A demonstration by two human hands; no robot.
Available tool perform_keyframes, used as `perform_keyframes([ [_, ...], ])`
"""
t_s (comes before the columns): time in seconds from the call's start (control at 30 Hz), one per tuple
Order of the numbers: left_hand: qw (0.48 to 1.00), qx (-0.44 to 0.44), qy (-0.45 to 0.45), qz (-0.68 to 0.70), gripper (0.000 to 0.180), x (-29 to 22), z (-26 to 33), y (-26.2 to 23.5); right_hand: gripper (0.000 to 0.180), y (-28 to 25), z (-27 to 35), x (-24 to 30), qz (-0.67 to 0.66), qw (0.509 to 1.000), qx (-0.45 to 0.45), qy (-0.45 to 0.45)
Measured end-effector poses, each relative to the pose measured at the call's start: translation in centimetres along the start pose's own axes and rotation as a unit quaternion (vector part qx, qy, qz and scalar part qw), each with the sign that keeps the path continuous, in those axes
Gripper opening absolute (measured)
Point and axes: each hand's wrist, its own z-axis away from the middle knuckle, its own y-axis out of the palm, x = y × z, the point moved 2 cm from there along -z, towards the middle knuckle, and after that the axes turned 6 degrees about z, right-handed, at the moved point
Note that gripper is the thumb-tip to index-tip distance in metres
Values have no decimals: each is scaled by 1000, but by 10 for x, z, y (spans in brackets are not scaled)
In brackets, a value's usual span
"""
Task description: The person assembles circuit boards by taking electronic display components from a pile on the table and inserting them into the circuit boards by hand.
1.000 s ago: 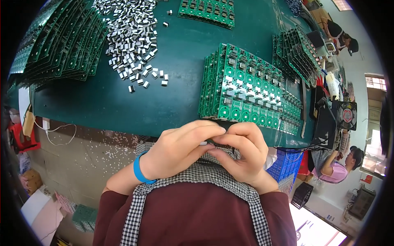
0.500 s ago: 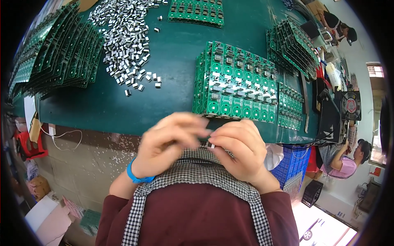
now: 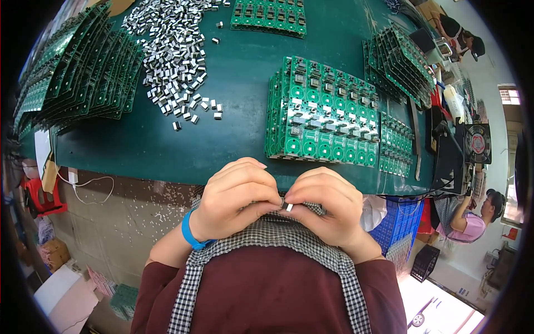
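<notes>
A small white-and-black block-shaped electronic part (image 3: 288, 207) is pinched in the fingertips of my right hand (image 3: 328, 203), close in front of my apron. My left hand (image 3: 239, 195), with a blue band at its wrist, meets it from the other side, thumb and forefinger closed at the part's dark left end. The fingertips cover much of the part. Just beyond my hands, green circuit boards (image 3: 325, 133) stand in a stack on the table, with dark display parts and white pieces on the top one. A heap of similar small parts (image 3: 172, 55) lies at the far left.
Tilted circuit boards (image 3: 89, 72) crowd the table's left end. More boards stand at the far right (image 3: 397, 64), right (image 3: 396, 145) and back (image 3: 270, 16). A blue crate (image 3: 392, 222) is below the table edge at right. Other people (image 3: 464, 220) sit farther right.
My left hand, blurred and raised apart before, has come down to meet the part at my right fingertips. My right hand has shifted slightly down.
</notes>
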Motion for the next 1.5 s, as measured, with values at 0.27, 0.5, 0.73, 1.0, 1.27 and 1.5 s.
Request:
perform_keyframes([
  [0.27, 999, -3, 29, -17, 17, 1, 2, 3, 26, 1, -7, 4, -13, 999, 42, 7],
  [0.5, 994, -55, 62, -70, 19, 2, 1, 4, 26, 5, 2, 0, 26, 996, -40, -75],
  [0.73, 976, -65, 107, -179, 20, -1, 4, 2, 26, 8, 3, 3, 84, 989, -55, -109],
  [1.0, 990, 13, 99, -103, 24, 0, 6, -13, 23, -27, -22, -11, 216, 972, -92, -15],
  [1.27, 878, -71, -146, -450, 18, 38, -15, -39, 30, -31, -36, -23, 325, 944, 33, -45],
  [1.5, 895, -32, -135, -424, 20, 49, -7, -40, 31, -27, -38, -20, 358, 931, 43, -64],
])
